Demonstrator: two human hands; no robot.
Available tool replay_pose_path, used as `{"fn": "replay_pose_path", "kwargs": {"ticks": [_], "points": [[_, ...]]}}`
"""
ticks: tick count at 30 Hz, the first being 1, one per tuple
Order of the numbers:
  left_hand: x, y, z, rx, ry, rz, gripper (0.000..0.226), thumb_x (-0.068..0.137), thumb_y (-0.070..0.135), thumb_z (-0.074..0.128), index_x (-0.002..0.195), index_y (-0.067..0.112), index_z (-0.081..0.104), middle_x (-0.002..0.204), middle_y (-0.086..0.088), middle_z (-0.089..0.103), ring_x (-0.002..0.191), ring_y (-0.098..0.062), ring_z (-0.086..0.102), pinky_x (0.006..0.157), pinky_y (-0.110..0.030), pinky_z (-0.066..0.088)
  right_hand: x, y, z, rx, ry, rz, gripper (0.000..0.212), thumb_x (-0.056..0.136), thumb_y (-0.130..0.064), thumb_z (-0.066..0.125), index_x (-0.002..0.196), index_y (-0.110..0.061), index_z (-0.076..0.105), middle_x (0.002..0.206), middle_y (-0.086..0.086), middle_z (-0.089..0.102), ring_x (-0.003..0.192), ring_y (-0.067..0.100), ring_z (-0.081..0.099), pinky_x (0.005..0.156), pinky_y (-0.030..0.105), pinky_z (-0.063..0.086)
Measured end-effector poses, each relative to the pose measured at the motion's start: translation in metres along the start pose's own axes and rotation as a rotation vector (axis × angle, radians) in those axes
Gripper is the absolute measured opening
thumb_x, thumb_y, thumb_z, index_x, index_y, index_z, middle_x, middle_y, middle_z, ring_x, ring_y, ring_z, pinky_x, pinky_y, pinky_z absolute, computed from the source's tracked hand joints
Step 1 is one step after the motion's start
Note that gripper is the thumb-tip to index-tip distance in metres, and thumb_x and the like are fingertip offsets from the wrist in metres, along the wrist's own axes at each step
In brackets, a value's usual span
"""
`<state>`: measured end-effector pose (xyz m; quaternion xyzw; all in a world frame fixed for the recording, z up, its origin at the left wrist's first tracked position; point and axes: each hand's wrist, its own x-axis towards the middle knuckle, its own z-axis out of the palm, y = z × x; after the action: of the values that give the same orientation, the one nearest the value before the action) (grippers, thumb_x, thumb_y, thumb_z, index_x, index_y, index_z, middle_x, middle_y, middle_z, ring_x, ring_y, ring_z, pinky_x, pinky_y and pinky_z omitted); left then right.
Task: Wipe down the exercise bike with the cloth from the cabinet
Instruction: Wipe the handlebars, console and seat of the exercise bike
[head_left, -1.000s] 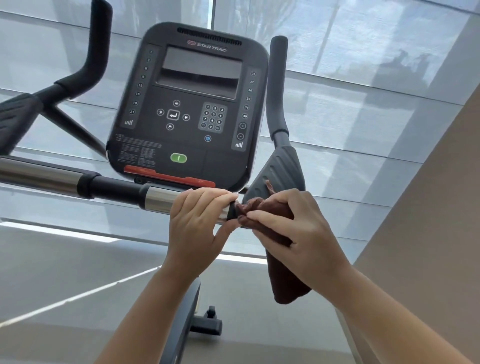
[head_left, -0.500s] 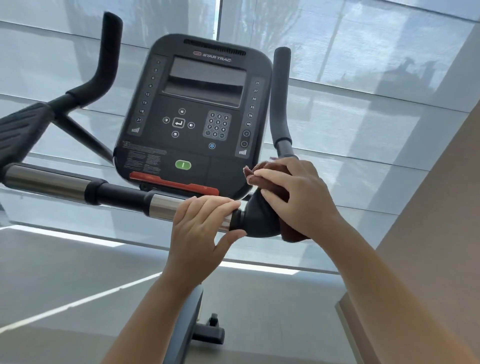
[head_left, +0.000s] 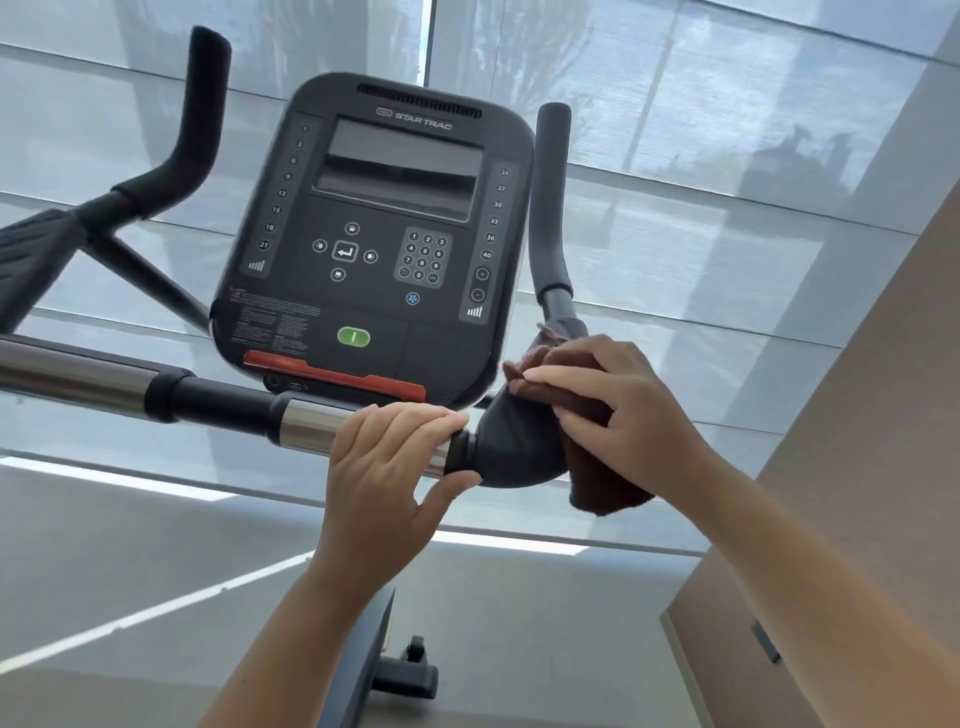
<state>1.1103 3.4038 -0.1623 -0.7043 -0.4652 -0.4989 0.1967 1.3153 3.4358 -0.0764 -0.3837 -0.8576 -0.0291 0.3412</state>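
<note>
The exercise bike's black console (head_left: 374, 244) faces me, above a chrome and black handlebar (head_left: 208, 400) that runs across the view. My left hand (head_left: 389, 467) is wrapped around the chrome section of that bar. To its right is the black elbow pad (head_left: 514, 447). My right hand (head_left: 618, 405) presses a dark brown cloth (head_left: 602, 483) against the pad's upper right side. One end of the cloth hangs below the pad; the rest is bunched under my fingers. The right upright grip (head_left: 553, 197) rises just behind.
The left upright grip (head_left: 202, 114) and left pad (head_left: 31, 244) stand at the far left. Shaded windows (head_left: 701, 208) fill the background. A beige wall (head_left: 857, 519) is close on the right. The bike's base foot (head_left: 405, 675) rests on the grey floor below.
My right hand has slid the cloth up from the pad's lower end to its upper part. The left hand has kept its hold on the bar. The camera has tilted slightly.
</note>
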Motion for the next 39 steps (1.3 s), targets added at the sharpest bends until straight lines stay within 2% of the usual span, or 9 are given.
{"fn": "replay_pose_path", "kwargs": {"ticks": [4, 9, 16, 22, 26, 30, 33, 36, 39], "points": [[0.001, 0.000, 0.001, 0.005, 0.010, 0.006, 0.043, 0.082, 0.043, 0.049, 0.096, 0.009, 0.070, 0.098, -0.002, 0.070, 0.101, -0.016, 0.052, 0.092, -0.036, 0.034, -0.002, 0.009, -0.005, 0.011, -0.023, -0.108, 0.033, 0.080, -0.012, 0.059, 0.110, -0.025, 0.066, 0.111, -0.005, 0.057, 0.104, 0.015, 0.046, 0.097, 0.019, 0.031], [0.003, 0.001, 0.000, 0.009, 0.019, 0.010, 0.044, 0.084, 0.045, 0.047, 0.095, 0.009, 0.071, 0.096, -0.002, 0.070, 0.100, -0.015, 0.052, 0.091, -0.033, 0.034, 0.056, 0.029, -0.014, 0.084, -0.052, 0.055, 0.035, 0.083, -0.003, 0.060, 0.112, -0.022, 0.064, 0.114, 0.004, 0.057, 0.113, 0.021, 0.048, 0.105, 0.039, 0.033], [0.003, 0.000, -0.001, 0.001, 0.011, 0.008, 0.045, 0.085, 0.046, 0.047, 0.096, 0.010, 0.070, 0.097, -0.002, 0.070, 0.100, -0.016, 0.053, 0.091, -0.035, 0.034, 0.010, 0.013, -0.018, 0.021, -0.184, -0.078, 0.038, 0.079, -0.009, 0.058, 0.111, -0.028, 0.066, 0.114, -0.004, 0.056, 0.107, 0.017, 0.045, 0.099, 0.020, 0.030], [0.002, 0.001, -0.001, 0.009, 0.007, 0.001, 0.047, 0.086, 0.048, 0.045, 0.095, 0.010, 0.070, 0.096, -0.003, 0.071, 0.097, -0.021, 0.060, 0.091, -0.035, 0.034, 0.052, 0.010, -0.040, -0.109, -0.270, -0.279, 0.038, 0.080, -0.009, 0.057, 0.115, -0.023, 0.064, 0.120, 0.001, 0.055, 0.113, 0.023, 0.046, 0.103, 0.035, 0.031], [0.003, 0.001, -0.002, -0.012, -0.007, 0.002, 0.047, 0.087, 0.049, 0.045, 0.098, 0.011, 0.070, 0.098, -0.001, 0.070, 0.101, -0.015, 0.052, 0.092, -0.033, 0.033, 0.059, 0.008, -0.015, -0.185, -0.392, -0.235, 0.043, 0.085, -0.013, 0.057, 0.124, -0.032, 0.056, 0.144, -0.003, 0.038, 0.137, 0.024, 0.022, 0.111, 0.051, 0.018], [0.001, 0.000, -0.002, -0.020, -0.008, 0.001, 0.047, 0.085, 0.049, 0.046, 0.098, 0.011, 0.070, 0.098, -0.001, 0.070, 0.102, -0.014, 0.051, 0.093, -0.032, 0.031, 0.043, 0.002, -0.001, -0.286, -0.265, -0.031, 0.048, 0.084, -0.056, 0.049, 0.131, -0.050, 0.037, 0.156, -0.003, 0.006, 0.142, 0.025, -0.007, 0.108, 0.065, 0.004], [0.001, 0.000, -0.002, -0.027, -0.003, -0.002, 0.048, 0.086, 0.049, 0.045, 0.099, 0.010, 0.070, 0.098, -0.002, 0.070, 0.102, -0.014, 0.050, 0.094, -0.032, 0.031, 0.031, -0.007, 0.010, -0.331, -0.139, 0.035, 0.056, 0.082, -0.062, 0.045, 0.134, -0.046, 0.035, 0.151, 0.008, 0.019, 0.139, 0.027, 0.012, 0.107, 0.061, 0.020], [0.001, 0.000, -0.001, -0.032, -0.002, -0.005, 0.045, 0.084, 0.047, 0.048, 0.100, 0.011, 0.069, 0.099, -0.001, 0.069, 0.102, -0.014, 0.051, 0.094, -0.033, 0.032, 0.038, -0.001, 0.012, -0.331, -0.055, 0.012, 0.048, 0.082, -0.054, 0.054, 0.127, -0.038, 0.050, 0.138, 0.007, 0.041, 0.125, 0.030, 0.035, 0.099, 0.050, 0.036], [0.001, 0.000, -0.001, -0.031, 0.005, -0.008, 0.043, 0.083, 0.047, 0.050, 0.099, 0.012, 0.070, 0.099, 0.000, 0.069, 0.102, -0.014, 0.052, 0.093, -0.035, 0.034, 0.056, 0.012, 0.004, -0.245, -0.047, 0.025, 0.038, 0.084, -0.045, 0.058, 0.120, -0.034, 0.058, 0.123, 0.003, 0.050, 0.112, 0.029, 0.042, 0.092, 0.044, 0.042]]}}
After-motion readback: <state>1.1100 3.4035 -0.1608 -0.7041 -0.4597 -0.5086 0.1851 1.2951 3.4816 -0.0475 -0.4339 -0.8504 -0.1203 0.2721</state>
